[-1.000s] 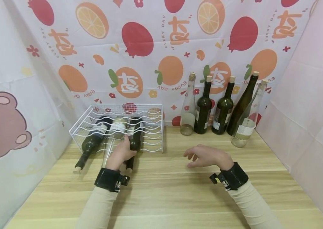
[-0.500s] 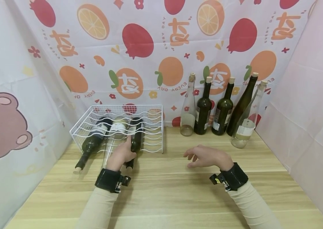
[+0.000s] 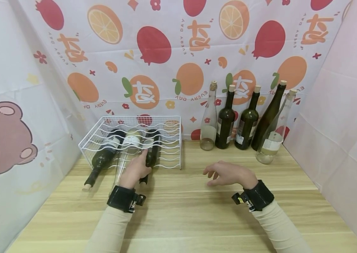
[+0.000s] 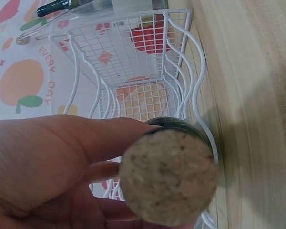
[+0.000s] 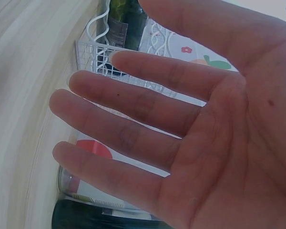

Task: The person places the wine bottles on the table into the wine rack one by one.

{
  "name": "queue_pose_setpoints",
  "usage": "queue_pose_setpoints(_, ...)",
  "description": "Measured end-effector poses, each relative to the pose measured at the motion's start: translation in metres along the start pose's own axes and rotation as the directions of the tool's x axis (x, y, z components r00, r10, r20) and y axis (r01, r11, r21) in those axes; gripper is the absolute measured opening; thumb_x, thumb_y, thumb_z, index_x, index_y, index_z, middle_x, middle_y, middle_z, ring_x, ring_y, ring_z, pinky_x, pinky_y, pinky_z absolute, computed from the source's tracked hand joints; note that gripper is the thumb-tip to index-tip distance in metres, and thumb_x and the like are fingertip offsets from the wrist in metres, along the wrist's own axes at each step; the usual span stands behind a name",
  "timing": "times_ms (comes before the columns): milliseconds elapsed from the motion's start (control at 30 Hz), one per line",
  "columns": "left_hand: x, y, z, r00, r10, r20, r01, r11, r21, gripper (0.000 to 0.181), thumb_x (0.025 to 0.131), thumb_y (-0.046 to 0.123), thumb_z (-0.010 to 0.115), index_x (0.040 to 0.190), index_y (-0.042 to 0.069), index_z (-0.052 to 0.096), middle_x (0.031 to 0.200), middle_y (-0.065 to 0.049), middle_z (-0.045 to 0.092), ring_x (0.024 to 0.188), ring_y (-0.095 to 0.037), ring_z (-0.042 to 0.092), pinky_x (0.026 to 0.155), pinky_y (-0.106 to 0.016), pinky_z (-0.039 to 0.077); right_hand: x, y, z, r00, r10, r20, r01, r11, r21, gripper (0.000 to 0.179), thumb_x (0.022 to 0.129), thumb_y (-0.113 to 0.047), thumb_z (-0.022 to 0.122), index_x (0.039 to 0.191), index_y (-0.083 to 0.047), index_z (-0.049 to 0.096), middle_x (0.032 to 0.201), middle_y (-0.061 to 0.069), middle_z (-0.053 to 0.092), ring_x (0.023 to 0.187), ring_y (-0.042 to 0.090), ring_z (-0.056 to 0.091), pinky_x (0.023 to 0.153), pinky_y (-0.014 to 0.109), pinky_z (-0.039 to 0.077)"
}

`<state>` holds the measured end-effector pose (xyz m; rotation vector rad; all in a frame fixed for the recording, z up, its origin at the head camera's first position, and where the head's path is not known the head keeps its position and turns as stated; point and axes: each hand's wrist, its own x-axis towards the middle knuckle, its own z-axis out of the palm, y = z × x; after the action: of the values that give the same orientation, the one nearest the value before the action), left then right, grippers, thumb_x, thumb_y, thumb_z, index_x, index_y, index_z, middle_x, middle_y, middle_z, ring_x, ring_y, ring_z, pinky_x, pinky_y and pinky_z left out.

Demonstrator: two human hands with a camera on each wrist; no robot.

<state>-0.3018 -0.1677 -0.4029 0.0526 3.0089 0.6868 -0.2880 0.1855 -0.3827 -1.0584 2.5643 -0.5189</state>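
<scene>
A white wire rack [image 3: 180,140] lies at left in the head view, with three corked wine bottles on their sides in it. My left hand [image 3: 136,170] grips the rightmost of these, a dark green wine bottle [image 3: 154,153], near its neck. Up close in the left wrist view, its cork [image 4: 169,176] faces the camera, with thumb and fingers around the neck behind it. Left of the hand lie a clear bottle [image 3: 133,138] and another dark bottle [image 3: 103,157]. My right hand [image 3: 230,174] holds nothing above the table; its fingers are spread in the right wrist view.
At the back right stand several corked bottles: a clear one [image 3: 208,130], dark green ones including a wine bottle [image 3: 225,123], and a clear labelled bottle [image 3: 271,144]. Fruit-printed cloth [image 3: 172,45] hangs behind the wooden table [image 3: 184,218], and side cloths flank it.
The dark green bottle under my left hand has slid slightly deeper into the rack, its cork moving away from me. My left hand moved forward with it. The right hand has stayed put.
</scene>
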Motion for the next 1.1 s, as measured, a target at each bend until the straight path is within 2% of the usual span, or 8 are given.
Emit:
queue_pose_setpoints(333,0.0,0.005,0.006,0.998,-0.012,-0.069,0.016,0.998,0.065,0.088,0.085,0.009,0.072,0.162,0.01,0.031,0.139,-0.037,0.057,0.118,-0.052,0.062,0.092,-0.06,0.054,0.001,0.001,0.0,1.0,-0.013,0.001,0.013,1.0,-0.008,0.04,0.098,-0.023,0.07,0.131,-0.001,0.067,0.128,0.018,0.071,0.105,0.026,0.074,0.09,0.034,0.059)
queue_pose_setpoints(433,-0.001,0.005,0.005,0.998,-0.023,-0.06,0.027,0.997,0.073,0.089,0.085,0.011,0.072,0.162,0.005,0.027,0.136,-0.039,0.058,0.116,-0.052,0.063,0.092,-0.06,0.054,0.001,0.001,0.0,1.0,-0.005,0.004,0.005,1.0,-0.002,0.041,0.098,-0.023,0.07,0.131,0.0,0.066,0.128,0.018,0.071,0.107,0.03,0.073,0.091,0.036,0.059)
queue_pose_setpoints(533,0.001,0.005,0.004,0.999,-0.036,-0.041,0.039,0.995,0.089,0.087,0.086,0.013,0.071,0.157,-0.01,0.026,0.132,-0.041,0.059,0.115,-0.052,0.063,0.092,-0.057,0.055,0.0,0.0,0.0,1.0,-0.001,0.006,0.001,1.0,0.0,0.042,0.098,-0.024,0.07,0.132,0.0,0.066,0.128,0.018,0.071,0.108,0.031,0.073,0.091,0.037,0.059)
queue_pose_setpoints(633,0.004,0.001,0.005,0.999,-0.026,-0.026,0.029,0.993,0.116,0.058,0.086,0.016,0.072,0.129,-0.018,0.054,0.114,-0.036,0.066,0.1,-0.046,0.067,0.083,-0.051,0.057,0.0,0.0,0.0,1.0,-0.002,0.006,0.002,1.0,0.001,0.042,0.098,-0.025,0.07,0.132,0.0,0.066,0.128,0.018,0.071,0.108,0.03,0.073,0.092,0.037,0.059)
queue_pose_setpoints(733,0.011,-0.007,0.009,0.999,0.011,-0.04,-0.005,0.992,0.129,0.029,0.084,0.017,0.072,0.095,-0.01,0.067,0.096,-0.026,0.069,0.084,-0.039,0.065,0.072,-0.044,0.055,0.001,0.0,0.0,1.0,-0.002,0.006,0.002,1.0,0.001,0.042,0.098,-0.025,0.07,0.132,0.0,0.066,0.128,0.018,0.071,0.107,0.028,0.073,0.092,0.037,0.059)
queue_pose_setpoints(833,0.01,-0.006,0.008,0.999,0.0,-0.037,0.004,0.993,0.12,0.042,0.084,0.016,0.069,0.111,-0.017,0.062,0.106,-0.033,0.068,0.095,-0.046,0.066,0.082,-0.05,0.055,0.001,0.001,0.0,1.0,0.0,0.003,0.0,1.0,0.001,0.042,0.098,-0.025,0.071,0.132,0.0,0.066,0.128,0.018,0.071,0.107,0.027,0.073,0.092,0.036,0.059)
queue_pose_setpoints(933,0.004,0.002,0.003,0.999,-0.031,-0.024,0.034,0.993,0.113,0.067,0.086,0.013,0.067,0.134,-0.027,0.041,0.123,-0.043,0.06,0.113,-0.054,0.061,0.097,-0.059,0.052,0.001,0.001,0.0,1.0,-0.002,0.0,0.002,1.0,0.001,0.042,0.098,-0.024,0.071,0.131,0.0,0.066,0.129,0.018,0.071,0.108,0.029,0.073,0.092,0.036,0.059)
queue_pose_setpoints(1100,0.001,0.006,0.004,0.999,-0.039,-0.038,0.042,0.996,0.081,0.064,0.089,0.014,0.068,0.132,-0.023,0.04,0.122,-0.041,0.06,0.114,-0.053,0.062,0.097,-0.058,0.053,0.0,0.001,0.0,1.0,-0.005,0.0,0.005,1.0,0.002,0.041,0.097,-0.023,0.07,0.131,-0.001,0.066,0.129,0.018,0.071,0.11,0.032,0.072,0.092,0.037,0.059)
